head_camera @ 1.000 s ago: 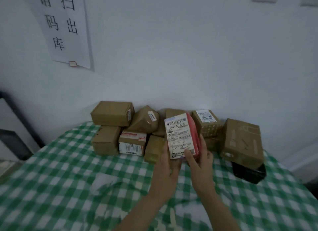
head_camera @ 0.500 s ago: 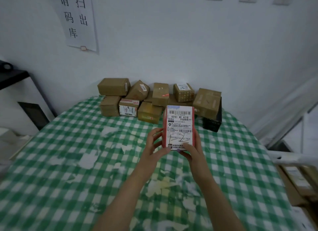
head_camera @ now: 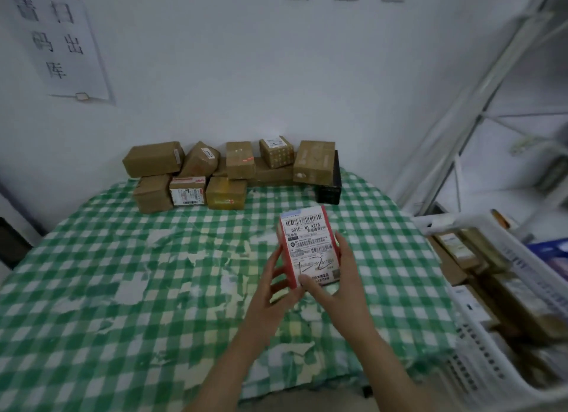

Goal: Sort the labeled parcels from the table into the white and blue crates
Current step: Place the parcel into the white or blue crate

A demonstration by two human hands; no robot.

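Parcel, lifted off the pile, now sits gripped in your left hand and right hand, nearer the white crate, label readable for sorting.

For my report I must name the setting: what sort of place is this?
Probably a small parcel pick-up or sorting room: labeled cardboard parcels stacked against the wall, a white crate already holding boxes, and a wall notice in Chinese about scanning items out.

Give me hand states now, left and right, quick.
Left hand: closed on the red parcel, fingers along its left side.
Right hand: closed on the same parcel, thumb on the label, fingers on its right edge.
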